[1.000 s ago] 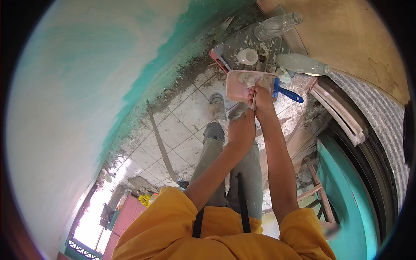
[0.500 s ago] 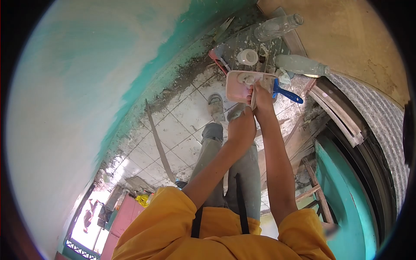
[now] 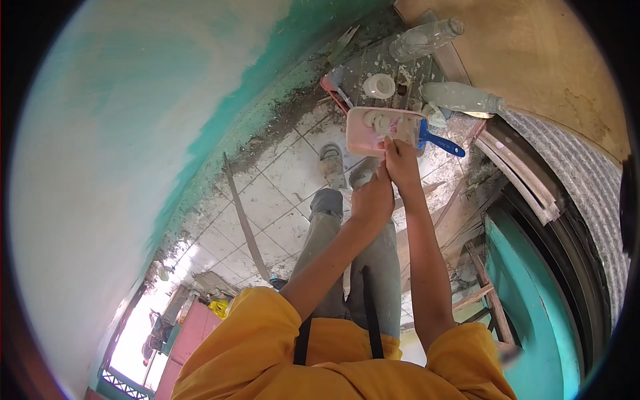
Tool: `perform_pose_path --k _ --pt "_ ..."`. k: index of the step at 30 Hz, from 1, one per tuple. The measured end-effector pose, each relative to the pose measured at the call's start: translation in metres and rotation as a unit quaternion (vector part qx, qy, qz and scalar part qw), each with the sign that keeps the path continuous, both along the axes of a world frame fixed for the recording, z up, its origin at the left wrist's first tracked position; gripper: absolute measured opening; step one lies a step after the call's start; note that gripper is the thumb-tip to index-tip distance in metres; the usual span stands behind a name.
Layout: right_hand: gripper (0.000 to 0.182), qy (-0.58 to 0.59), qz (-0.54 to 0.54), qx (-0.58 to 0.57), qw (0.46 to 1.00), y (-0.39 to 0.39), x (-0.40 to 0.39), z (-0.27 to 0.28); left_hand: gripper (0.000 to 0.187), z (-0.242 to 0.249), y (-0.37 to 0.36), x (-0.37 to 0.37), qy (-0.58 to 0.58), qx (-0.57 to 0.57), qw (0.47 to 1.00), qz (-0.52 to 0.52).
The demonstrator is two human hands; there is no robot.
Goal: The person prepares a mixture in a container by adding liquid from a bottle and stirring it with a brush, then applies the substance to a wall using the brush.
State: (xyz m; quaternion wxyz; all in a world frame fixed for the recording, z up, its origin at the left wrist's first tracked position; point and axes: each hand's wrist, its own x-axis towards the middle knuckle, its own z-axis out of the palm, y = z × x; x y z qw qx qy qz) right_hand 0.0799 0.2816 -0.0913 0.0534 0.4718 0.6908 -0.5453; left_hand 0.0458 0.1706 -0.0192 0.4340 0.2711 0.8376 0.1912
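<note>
My left hand (image 3: 372,199) is closed, its fingertips raised towards my right hand. My right hand (image 3: 402,162) is also closed, over the near edge of a pale pink tray (image 3: 359,141). The two hands meet at their fingers around a thin, flat, pale piece that is now almost wholly hidden by them. Lumps of whitish paste (image 3: 381,123) lie in the tray. A blue-handled tool (image 3: 443,144) rests across the tray's right end, its handle sticking out to the right.
Behind the tray, a stained board holds a white cup (image 3: 379,86), a clear glass bottle (image 3: 427,40) and a cloudy bottle (image 3: 463,97). A partly painted wall (image 3: 133,133) rises at left. A long wooden strip (image 3: 244,220) lies on the dirty tiles (image 3: 277,190). Corrugated sheeting (image 3: 573,180) stands at right.
My right hand has drawn back slightly towards me, uncovering more paste in the tray. The thin pale piece between my hands shows less than before. My left hand has barely moved.
</note>
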Motion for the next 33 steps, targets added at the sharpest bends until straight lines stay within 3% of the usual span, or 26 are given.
perform_pose_path --k 5,8,24,26,27,29,30,31,32,33 --pt "0.034 0.026 -0.093 -0.125 0.987 -0.001 -0.004 -0.003 0.021 -0.003 -0.004 0.006 0.014 -0.001 1.000 -0.012" --pt "0.032 0.025 -0.121 -0.162 0.979 0.001 -0.008 -0.005 0.017 -0.003 -0.003 0.007 0.020 0.007 1.000 0.001" --pt "0.034 0.057 -0.136 -0.183 0.972 0.007 -0.012 -0.019 0.016 -0.001 -0.002 0.009 -0.012 0.013 0.999 0.045" --pt "0.043 0.048 -0.146 -0.243 0.958 0.011 -0.011 -0.004 0.022 -0.010 -0.004 0.005 -0.095 0.036 0.987 0.122" --pt "0.043 0.051 -0.146 -0.237 0.959 0.012 -0.011 0.006 0.022 -0.016 -0.004 0.003 -0.093 0.042 0.987 0.120" --pt "0.050 0.087 -0.212 -0.327 0.917 0.005 -0.005 0.027 0.030 -0.024 -0.006 0.001 -0.109 0.177 0.949 0.237" --pt "0.050 0.085 -0.215 -0.325 0.917 0.000 0.001 0.032 0.035 -0.027 -0.004 -0.004 -0.091 0.193 0.946 0.243" --pt "0.049 0.108 -0.236 -0.386 0.885 -0.003 0.004 0.036 0.035 -0.029 -0.004 -0.007 -0.093 0.196 0.946 0.241" --pt "0.050 0.130 -0.255 -0.447 0.847 -0.006 0.007 0.040 0.035 -0.029 -0.005 -0.009 -0.199 0.189 0.913 0.302" --pt "0.050 0.131 -0.255 -0.446 0.848 -0.008 0.008 0.045 0.035 -0.030 -0.005 -0.013 -0.299 0.179 0.867 0.357"
